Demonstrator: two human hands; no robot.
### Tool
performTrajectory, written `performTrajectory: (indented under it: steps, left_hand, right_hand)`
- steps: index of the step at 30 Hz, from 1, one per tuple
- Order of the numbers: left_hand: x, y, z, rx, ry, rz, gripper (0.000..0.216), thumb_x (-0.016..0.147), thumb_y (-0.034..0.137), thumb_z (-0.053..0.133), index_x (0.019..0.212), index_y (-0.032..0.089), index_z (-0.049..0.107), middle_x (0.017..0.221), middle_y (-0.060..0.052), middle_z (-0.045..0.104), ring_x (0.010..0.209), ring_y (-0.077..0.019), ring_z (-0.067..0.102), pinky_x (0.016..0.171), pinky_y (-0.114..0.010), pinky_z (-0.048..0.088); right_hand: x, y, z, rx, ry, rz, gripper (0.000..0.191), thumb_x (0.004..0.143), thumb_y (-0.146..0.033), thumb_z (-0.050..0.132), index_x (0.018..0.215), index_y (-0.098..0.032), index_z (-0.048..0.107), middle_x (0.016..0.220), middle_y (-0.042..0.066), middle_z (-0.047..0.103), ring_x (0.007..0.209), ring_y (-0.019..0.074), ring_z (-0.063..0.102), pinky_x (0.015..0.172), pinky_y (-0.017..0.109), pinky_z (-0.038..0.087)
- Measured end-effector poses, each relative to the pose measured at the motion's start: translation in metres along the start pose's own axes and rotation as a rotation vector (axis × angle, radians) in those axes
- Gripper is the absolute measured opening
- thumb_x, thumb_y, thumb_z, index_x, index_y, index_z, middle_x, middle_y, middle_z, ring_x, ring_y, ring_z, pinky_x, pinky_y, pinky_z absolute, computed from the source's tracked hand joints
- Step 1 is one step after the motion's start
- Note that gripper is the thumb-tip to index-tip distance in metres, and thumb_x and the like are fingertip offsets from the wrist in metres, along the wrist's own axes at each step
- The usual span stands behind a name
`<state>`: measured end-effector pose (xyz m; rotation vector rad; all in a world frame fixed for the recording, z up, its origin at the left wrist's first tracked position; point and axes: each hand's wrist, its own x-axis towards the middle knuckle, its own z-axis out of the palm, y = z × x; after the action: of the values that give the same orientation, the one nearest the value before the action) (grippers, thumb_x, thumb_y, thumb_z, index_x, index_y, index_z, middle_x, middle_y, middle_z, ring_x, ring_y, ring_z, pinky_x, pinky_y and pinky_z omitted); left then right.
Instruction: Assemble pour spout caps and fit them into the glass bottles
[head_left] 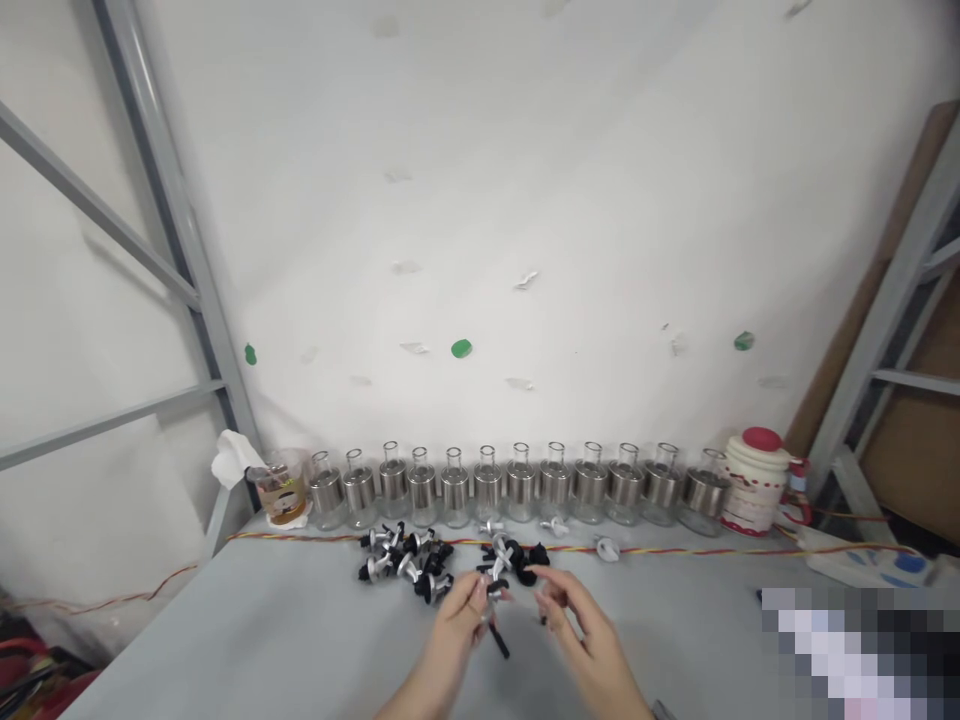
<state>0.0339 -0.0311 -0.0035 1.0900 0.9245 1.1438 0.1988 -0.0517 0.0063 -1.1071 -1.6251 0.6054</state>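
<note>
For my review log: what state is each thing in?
Left hand: closed on a pourer spout
Right hand: half-curled, grasp unclear
Glass bottles: upright, open-necked, in a row
Other spouts: lying loose
Cream jar: upright, red lid on
Glass cup: upright
Twisted wire: stretched out
Power strip: on/off unclear

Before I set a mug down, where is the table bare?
The table is bare left of the left hand, nearer than the small parts, and from the right hand towards the power strip, short of the wire. Crowded: the back, lined with bottles, and the middle, around both hands.
</note>
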Motion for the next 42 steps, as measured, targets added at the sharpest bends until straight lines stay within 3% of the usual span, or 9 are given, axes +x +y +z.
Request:
performTrajectory:
  steps: [4, 7, 10, 14, 21, 26, 31, 37, 42]
  left_hand:
    - [0.005, 0.023, -0.011, -0.310, 0.185, -0.005, 0.040, 0.055, 0.046, 0.072, 0.080, 0.017, 0.059, 0.082, -0.002, 0.062, 0.068, -0.0107, 0.052, 0.065, -0.023, 0.038]
    - [0.009, 0.032, -0.021, -0.449, 0.293, -0.008, 0.036, 0.055, 0.038, 0.073, 0.081, 0.017, 0.061, 0.085, -0.004, 0.065, 0.075, -0.0130, 0.056, 0.067, -0.023, 0.040]
    - [0.014, 0.031, -0.028, -0.504, 0.307, 0.001, 0.027, 0.061, 0.034, 0.069, 0.079, 0.014, 0.063, 0.083, -0.006, 0.066, 0.073, -0.0131, 0.057, 0.063, -0.022, 0.041]
    - [0.018, 0.027, -0.031, -0.534, 0.311, -0.036, 0.018, 0.067, 0.029, 0.063, 0.074, 0.012, 0.062, 0.075, -0.006, 0.067, 0.061, -0.0115, 0.056, 0.056, -0.021, 0.041]
    - [0.016, 0.024, -0.026, -0.551, 0.318, -0.075, 0.011, 0.072, 0.024, 0.060, 0.074, 0.013, 0.060, 0.070, -0.005, 0.066, 0.053, -0.0099, 0.054, 0.049, -0.020, 0.038]
    - [0.014, 0.021, -0.020, -0.530, 0.219, -0.053, 0.026, 0.063, 0.034, 0.070, 0.072, 0.013, 0.059, 0.068, -0.004, 0.065, 0.046, -0.0071, 0.048, 0.040, -0.017, 0.028]
    - [0.009, 0.016, -0.012, -0.503, 0.136, -0.104, 0.041, 0.053, 0.038, 0.076, 0.079, 0.009, 0.063, 0.057, 0.001, 0.056, 0.045, -0.0054, 0.045, 0.040, -0.016, 0.026]
    - [0.008, 0.007, -0.004, -0.425, 0.104, -0.214, 0.049, 0.045, 0.048, 0.076, 0.075, 0.014, 0.058, 0.050, 0.003, 0.054, 0.036, -0.0064, 0.043, 0.034, -0.016, 0.014]
    - [0.007, -0.007, 0.002, -0.309, -0.017, -0.213, 0.051, 0.048, 0.054, 0.072, 0.076, 0.017, 0.052, 0.046, 0.005, 0.052, 0.028, -0.0059, 0.038, 0.030, -0.018, 0.009]
  right_hand:
    - [0.006, 0.004, 0.003, -0.045, -0.028, 0.026, 0.023, 0.083, -0.026, 0.045, 0.102, -0.022, 0.057, 0.081, 0.004, 0.058, 0.074, 0.0166, 0.056, 0.071, 0.025, 0.046]
    - [0.013, 0.006, 0.008, -0.150, -0.200, -0.053, 0.031, 0.082, -0.013, 0.039, 0.103, -0.025, 0.059, 0.094, 0.005, 0.057, 0.087, 0.0186, 0.054, 0.079, 0.029, 0.044]
    - [0.024, 0.007, 0.015, -0.275, -0.436, -0.171, 0.042, 0.078, -0.004, 0.035, 0.105, -0.026, 0.058, 0.104, 0.005, 0.055, 0.098, 0.0189, 0.049, 0.088, 0.031, 0.038]
    - [0.041, 0.013, 0.029, -0.330, -0.570, -0.154, 0.027, 0.074, -0.006, 0.047, 0.091, -0.021, 0.062, 0.097, 0.005, 0.056, 0.097, 0.0190, 0.048, 0.087, 0.029, 0.037]
    - [0.044, 0.028, 0.040, -0.319, -0.521, -0.014, 0.015, 0.070, -0.006, 0.048, 0.077, -0.017, 0.057, 0.088, 0.005, 0.054, 0.085, 0.0174, 0.052, 0.079, 0.027, 0.040]
    - [0.034, 0.028, 0.032, -0.360, -0.478, 0.017, 0.014, 0.074, -0.010, 0.045, 0.081, -0.016, 0.055, 0.091, 0.008, 0.055, 0.088, 0.0215, 0.051, 0.081, 0.032, 0.039]
    - [0.023, 0.030, 0.025, -0.360, -0.378, 0.010, 0.013, 0.076, -0.013, 0.044, 0.077, -0.018, 0.055, 0.086, 0.008, 0.057, 0.083, 0.0225, 0.053, 0.076, 0.033, 0.040]
    - [0.022, 0.016, 0.017, 0.114, -0.254, 0.168, 0.009, 0.079, -0.028, 0.050, 0.075, -0.020, 0.052, 0.068, -0.001, 0.056, 0.067, 0.0162, 0.054, 0.065, 0.027, 0.042]
    - [0.017, 0.004, 0.019, 0.488, -0.220, 0.206, 0.020, 0.071, -0.020, 0.061, 0.082, -0.022, 0.044, 0.071, -0.004, 0.054, 0.068, 0.0139, 0.053, 0.065, 0.026, 0.042]
